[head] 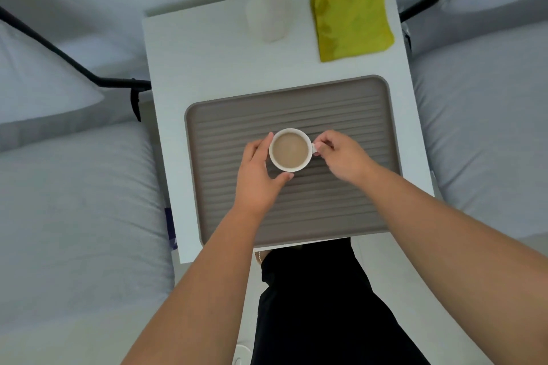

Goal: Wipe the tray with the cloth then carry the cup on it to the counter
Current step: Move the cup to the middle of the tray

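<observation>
We see the cup [290, 149], full, at the middle of the ribbed tray [341, 210] on the table [207, 47]: left hand [256, 175] cupping its wall, right hand [341, 155] pinching the handle; the folded cloth [353, 19] lies apart (wiping seemingly done or skipped), carrying remains

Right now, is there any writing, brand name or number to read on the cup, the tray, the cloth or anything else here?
None that can be read.
Cup: plain white, no print showing.
Ribbed grey tray: no mark.
Folded yellow-green cloth: no label showing.
White vase: no lettering; gold marks near the top look like decoration.
Purple object at the table's left edge: too hidden to tell.
</observation>
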A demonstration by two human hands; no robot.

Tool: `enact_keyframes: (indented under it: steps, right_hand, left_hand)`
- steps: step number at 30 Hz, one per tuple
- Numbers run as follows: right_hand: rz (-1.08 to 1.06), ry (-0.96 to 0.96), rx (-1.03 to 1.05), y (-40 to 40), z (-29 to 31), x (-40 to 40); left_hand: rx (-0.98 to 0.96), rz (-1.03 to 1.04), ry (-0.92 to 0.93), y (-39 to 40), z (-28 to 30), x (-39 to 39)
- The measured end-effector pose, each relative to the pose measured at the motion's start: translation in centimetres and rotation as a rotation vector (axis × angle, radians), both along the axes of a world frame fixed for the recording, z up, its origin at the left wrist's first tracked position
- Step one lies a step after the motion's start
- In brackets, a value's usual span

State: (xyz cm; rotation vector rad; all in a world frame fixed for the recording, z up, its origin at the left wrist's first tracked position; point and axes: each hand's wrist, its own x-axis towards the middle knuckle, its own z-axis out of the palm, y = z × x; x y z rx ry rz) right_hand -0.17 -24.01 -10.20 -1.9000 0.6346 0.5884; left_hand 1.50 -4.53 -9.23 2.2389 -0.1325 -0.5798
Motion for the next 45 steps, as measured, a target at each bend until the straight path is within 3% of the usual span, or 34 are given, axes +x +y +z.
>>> enact_keyframes:
  steps: [27,31,33,35,39,42,45]
  right_hand:
    - [-0.094,0.018,0.072,0.6,0.2,-2.8]
    - [-0.207,-0.011,0.068,-0.4,0.3,-3.1]
    - [-0.265,-0.040,-0.034,-1.4,0.5,-3.5]
    - [-0.249,-0.111,-0.301,-2.5,0.5,-4.4]
    - [-0.262,-0.155,-0.721,-4.0,0.0,-6.6]
    - [-0.305,-0.052,-0.728,-4.5,-0.8,-8.0]
    - [-0.395,-0.003,-0.600,-4.8,-1.6,-9.0]
  left_hand:
    - [-0.031,-0.073,0.060,1.8,0.8,-1.7]
    - [0.061,-0.094,0.036,3.1,0.5,-1.4]
    - [0.160,-0.097,-0.053,4.5,0.2,-1.4]
    - [0.285,-0.075,-0.154,6.3,-0.3,-1.3]
    - [0.490,0.066,-0.176,9.5,-1.0,-1.5]
    - [0.532,0.150,-0.126,11.2,-1.3,-1.8]
    - [0.418,0.219,-0.023,12.0,-1.4,-2.1]
